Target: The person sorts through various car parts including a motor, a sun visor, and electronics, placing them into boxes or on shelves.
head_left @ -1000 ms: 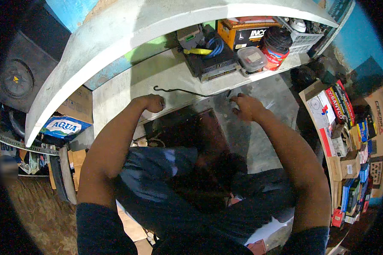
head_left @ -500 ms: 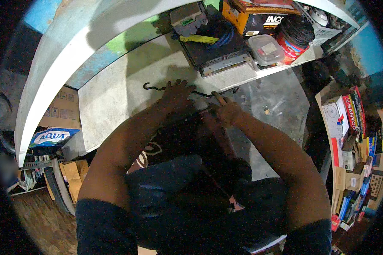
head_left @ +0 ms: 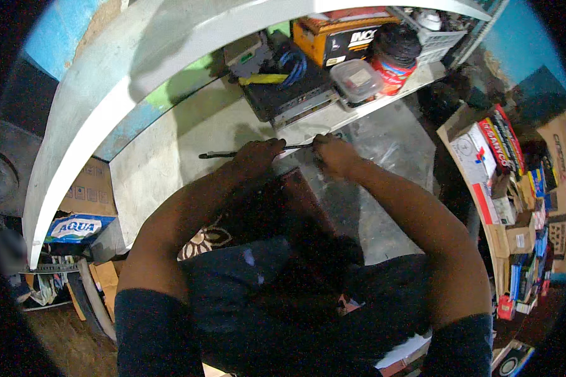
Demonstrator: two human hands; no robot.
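Note:
My left hand (head_left: 263,152) is closed around a thin black rod or bent wire (head_left: 217,155), whose left end sticks out over the white shelf (head_left: 157,163). My right hand (head_left: 330,151) grips the same rod farther right, near the shelf's front edge, with a short stretch showing between my hands. The rod's far right end is mostly hidden by my right hand. Just behind them lies a flat black electronic device (head_left: 280,97), with a grey unit (head_left: 242,50) and a blue and yellow cable (head_left: 292,69) on it.
The shelf also holds an orange-black box (head_left: 333,47), a lidded clear container (head_left: 355,81), a red can (head_left: 390,78) under a black coil, and a grey basket (head_left: 440,44). A cardboard box (head_left: 91,185) stands left; stacked boxes (head_left: 490,157) fill the right. My legs are below.
Both hands have come onto the rod and closed on it; the left has moved rightward. The rod's hooked left end now looks straighter, lying flatter and lower in view. The camera has shifted slightly.

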